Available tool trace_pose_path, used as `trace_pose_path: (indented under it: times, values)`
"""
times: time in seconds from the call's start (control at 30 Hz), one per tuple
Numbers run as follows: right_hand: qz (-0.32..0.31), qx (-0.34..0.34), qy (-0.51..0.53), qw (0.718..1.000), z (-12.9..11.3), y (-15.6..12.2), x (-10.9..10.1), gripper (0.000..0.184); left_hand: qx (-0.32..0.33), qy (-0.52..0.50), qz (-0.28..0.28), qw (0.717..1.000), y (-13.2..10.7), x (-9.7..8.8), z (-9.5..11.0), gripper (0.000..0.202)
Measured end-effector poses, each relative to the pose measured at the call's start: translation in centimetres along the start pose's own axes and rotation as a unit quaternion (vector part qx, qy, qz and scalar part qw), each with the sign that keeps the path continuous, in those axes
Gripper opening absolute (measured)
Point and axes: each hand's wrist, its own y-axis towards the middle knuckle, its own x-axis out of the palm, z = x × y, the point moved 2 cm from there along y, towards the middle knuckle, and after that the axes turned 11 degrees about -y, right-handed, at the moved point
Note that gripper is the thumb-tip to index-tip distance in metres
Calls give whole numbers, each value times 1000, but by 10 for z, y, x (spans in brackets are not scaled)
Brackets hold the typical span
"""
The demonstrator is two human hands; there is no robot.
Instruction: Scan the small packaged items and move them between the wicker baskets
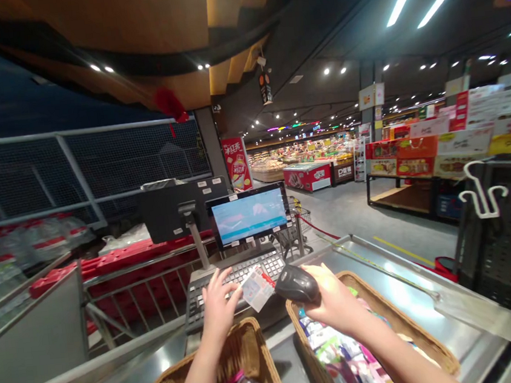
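In a supermarket, at a metal counter (400, 286), a person's hands stand apart with a small packet (255, 289) between them.
Forearms reach over two wicker baskets (270, 363) of small goods (345, 352); the right hand (329, 298) grips a black scanner (295, 283), its long axis pointing left toward the packet. The left hand (218, 296) is nearer, fingertips at the packet's edge; whether they pinch it cannot be told. Beyond are a keyboard (272, 264), a lit screen (249, 215) and a red freezer (305, 177).
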Motion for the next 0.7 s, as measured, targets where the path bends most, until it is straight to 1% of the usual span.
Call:
trace_pose_path:
  times: [0.13,0.2,0.33,0.47,0.57,0.7]
  values:
    - [-15,-8,-4,1000,-4,-1,5,46,-11,6,7,1000,-3,-7,-6,26]
    - [-14,-12,-8,1000,-7,-1,6,45,-15,12,8,1000,-5,-10,-8,26]
    - [-10,-21,-14,1000,-12,-2,5,49,-18,17,10,1000,-9,-15,-11,27]
    - [-11,-32,-9,999,-17,-4,5,43,-23,16,8,1000,-13,-18,-16,28]
    - [-18,-27,-7,999,-19,-5,8,40,-24,20,9,999,-17,-20,-22,27]
    - [-38,-21,-7,999,-23,-7,14,43,-29,29,6,999,-26,-23,-33,27]
